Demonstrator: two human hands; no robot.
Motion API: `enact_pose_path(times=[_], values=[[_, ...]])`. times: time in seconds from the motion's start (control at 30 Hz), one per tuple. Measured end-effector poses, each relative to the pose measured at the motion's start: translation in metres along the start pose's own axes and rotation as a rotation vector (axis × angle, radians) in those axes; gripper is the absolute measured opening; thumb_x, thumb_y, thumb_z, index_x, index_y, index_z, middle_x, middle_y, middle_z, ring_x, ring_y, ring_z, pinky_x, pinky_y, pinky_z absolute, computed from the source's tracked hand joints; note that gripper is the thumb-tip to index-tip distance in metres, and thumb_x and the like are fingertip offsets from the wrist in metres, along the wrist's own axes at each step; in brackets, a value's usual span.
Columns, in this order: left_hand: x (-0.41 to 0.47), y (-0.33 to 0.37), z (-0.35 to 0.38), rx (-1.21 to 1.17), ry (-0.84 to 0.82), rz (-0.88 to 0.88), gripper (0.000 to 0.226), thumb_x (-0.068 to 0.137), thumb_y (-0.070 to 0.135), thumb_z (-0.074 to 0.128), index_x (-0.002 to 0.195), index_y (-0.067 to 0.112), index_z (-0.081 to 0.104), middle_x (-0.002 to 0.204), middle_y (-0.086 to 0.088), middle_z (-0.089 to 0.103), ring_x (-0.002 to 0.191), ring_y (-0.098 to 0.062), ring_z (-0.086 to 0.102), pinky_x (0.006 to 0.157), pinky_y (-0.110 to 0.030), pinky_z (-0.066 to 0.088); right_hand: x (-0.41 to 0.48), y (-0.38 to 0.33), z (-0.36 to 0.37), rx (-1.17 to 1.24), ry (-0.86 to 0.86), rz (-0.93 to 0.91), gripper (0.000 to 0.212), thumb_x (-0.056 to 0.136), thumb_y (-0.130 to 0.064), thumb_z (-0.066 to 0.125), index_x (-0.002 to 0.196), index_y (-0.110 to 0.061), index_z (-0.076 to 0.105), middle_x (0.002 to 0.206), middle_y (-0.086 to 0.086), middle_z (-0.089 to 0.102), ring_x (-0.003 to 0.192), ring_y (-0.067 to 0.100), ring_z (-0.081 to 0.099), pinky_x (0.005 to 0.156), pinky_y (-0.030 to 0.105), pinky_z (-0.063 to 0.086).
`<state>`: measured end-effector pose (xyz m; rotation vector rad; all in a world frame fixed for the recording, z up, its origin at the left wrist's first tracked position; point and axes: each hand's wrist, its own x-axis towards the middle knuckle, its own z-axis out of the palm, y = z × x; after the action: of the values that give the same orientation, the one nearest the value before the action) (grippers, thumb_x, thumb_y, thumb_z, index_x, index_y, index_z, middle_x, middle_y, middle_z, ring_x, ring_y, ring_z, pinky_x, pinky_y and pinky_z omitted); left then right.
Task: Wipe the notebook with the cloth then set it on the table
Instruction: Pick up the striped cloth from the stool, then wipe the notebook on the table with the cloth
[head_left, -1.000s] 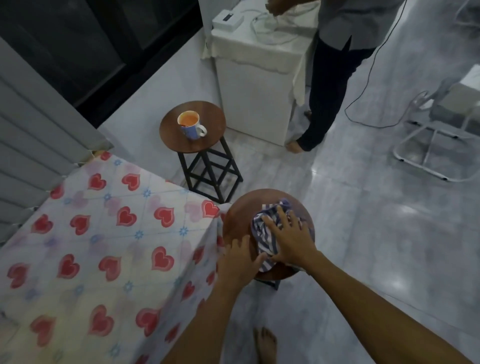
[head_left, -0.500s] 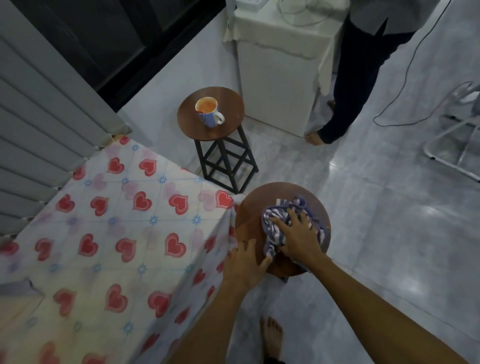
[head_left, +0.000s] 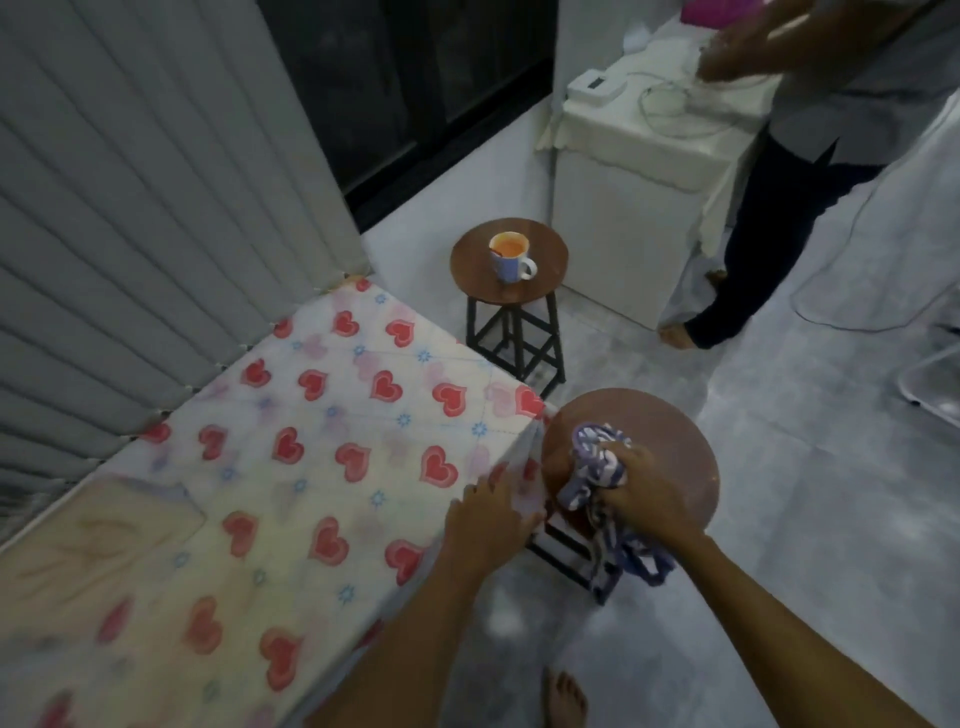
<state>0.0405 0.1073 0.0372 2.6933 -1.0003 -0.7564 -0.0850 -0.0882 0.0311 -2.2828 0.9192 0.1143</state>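
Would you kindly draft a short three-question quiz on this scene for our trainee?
1. True or false: the right hand grips the striped cloth.
2. Where does the mug stand? A) the far stool B) the heart-patterned table C) the floor
3. Fill in: the left hand rests at the edge of the ____.

Key: 1 true; 2 A; 3 table.

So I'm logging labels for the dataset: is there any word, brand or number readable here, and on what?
None can be read.
White device on the covered cabinet: its small dark panel is too blurred to read.
Mug: no print visible.
Heart-print tablecloth: pattern only, no words.
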Motion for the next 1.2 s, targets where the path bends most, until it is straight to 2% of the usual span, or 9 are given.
enact_pose_path(times=[0.2, 0.3, 0.47, 0.63, 0.77, 0.87, 0.97, 1.1, 1.2], values=[[-0.029, -0.121, -0.102, 0.019, 0.138, -0.116, 0.088, 0.086, 0.076, 0.044, 0.154, 0.024, 0.027, 0.153, -0.013, 0.042, 0.136, -0.036, 0.045, 0.108, -0.052, 0.038, -0.007, -0.136, -0.014, 0.078, 0.125, -0.284, 0.047, 0.082, -0.025, 0.083, 0.125, -0.015, 0.068, 0.124, 0.012, 0.068, 0.113, 0.035, 0.062, 0.094, 0.038, 0.049], [-0.054, -0.187, -0.139, -0.004, 0.201, -0.163, 0.088, 0.084, 0.078, 0.040, 0.155, 0.027, 0.026, 0.157, -0.011, 0.040, 0.140, -0.037, 0.042, 0.111, -0.052, 0.036, -0.016, -0.210, 0.009, 0.089, 0.168, -0.389, 0.051, 0.075, -0.019, 0.088, 0.123, -0.016, 0.069, 0.121, 0.014, 0.069, 0.110, 0.035, 0.061, 0.085, 0.033, 0.043], [-0.105, -0.297, -0.180, -0.037, 0.283, -0.266, 0.091, 0.082, 0.084, 0.037, 0.154, 0.029, 0.028, 0.161, -0.009, 0.037, 0.144, -0.038, 0.039, 0.114, -0.056, 0.033, -0.029, -0.321, 0.075, 0.066, 0.092, -0.558, 0.054, 0.077, -0.031, 0.084, 0.128, -0.026, 0.064, 0.125, 0.007, 0.067, 0.114, 0.028, 0.060, 0.086, 0.033, 0.046], [-0.154, -0.397, -0.200, -0.074, 0.361, -0.368, 0.091, 0.083, 0.079, 0.043, 0.154, 0.024, 0.030, 0.156, -0.014, 0.042, 0.141, -0.037, 0.042, 0.110, -0.052, 0.037, -0.052, -0.403, 0.146, 0.113, 0.034, -0.656, 0.056, 0.078, -0.026, 0.082, 0.130, -0.028, 0.062, 0.125, 0.006, 0.066, 0.114, 0.027, 0.058, 0.086, 0.032, 0.042], [-0.186, -0.457, -0.209, -0.248, 0.539, -0.478, 0.080, 0.085, 0.073, 0.050, 0.148, 0.024, 0.042, 0.152, -0.011, 0.046, 0.140, -0.033, 0.044, 0.108, -0.048, 0.043, -0.073, -0.440, 0.195, 0.168, 0.036, -0.680, 0.050, 0.083, -0.031, 0.079, 0.130, -0.030, 0.061, 0.127, -0.002, 0.065, 0.107, 0.011, 0.052, 0.090, 0.028, 0.037], [-0.203, -0.493, -0.205, -0.382, 0.663, -0.555, 0.072, 0.088, 0.069, 0.051, 0.142, 0.021, 0.050, 0.145, -0.012, 0.053, 0.134, -0.033, 0.050, 0.104, -0.046, 0.047, -0.084, -0.453, 0.223, 0.197, 0.002, -0.661, 0.047, 0.086, -0.035, 0.076, 0.129, -0.030, 0.061, 0.127, -0.003, 0.066, 0.111, 0.015, 0.057, 0.093, 0.030, 0.044], [-0.210, -0.525, -0.189, -0.514, 0.583, -0.646, 0.068, 0.089, 0.070, 0.047, 0.141, 0.026, 0.048, 0.143, -0.015, 0.054, 0.131, -0.036, 0.052, 0.102, -0.046, 0.046, -0.092, -0.458, 0.242, 0.217, -0.024, -0.674, 0.047, 0.084, -0.042, 0.073, 0.128, -0.032, 0.061, 0.122, -0.007, 0.066, 0.110, 0.017, 0.058, 0.091, 0.032, 0.048], [-0.208, -0.549, -0.164, -0.624, 0.478, -0.644, 0.067, 0.094, 0.070, 0.039, 0.149, 0.031, 0.040, 0.148, -0.014, 0.054, 0.131, -0.038, 0.054, 0.107, -0.047, 0.045, -0.097, -0.452, 0.260, 0.201, -0.031, -0.648, 0.053, 0.081, -0.039, 0.077, 0.131, -0.034, 0.058, 0.124, -0.008, 0.065, 0.107, 0.010, 0.054, 0.084, 0.016, 0.039], [-0.203, -0.552, -0.155, -0.720, 0.444, -0.599, 0.064, 0.097, 0.068, 0.034, 0.151, 0.034, 0.037, 0.150, -0.011, 0.054, 0.130, -0.037, 0.055, 0.107, -0.048, 0.046, -0.095, -0.448, 0.266, 0.200, -0.033, -0.625, 0.051, 0.082, -0.038, 0.077, 0.129, -0.035, 0.059, 0.124, -0.010, 0.064, 0.110, 0.011, 0.055, 0.088, 0.024, 0.041]])
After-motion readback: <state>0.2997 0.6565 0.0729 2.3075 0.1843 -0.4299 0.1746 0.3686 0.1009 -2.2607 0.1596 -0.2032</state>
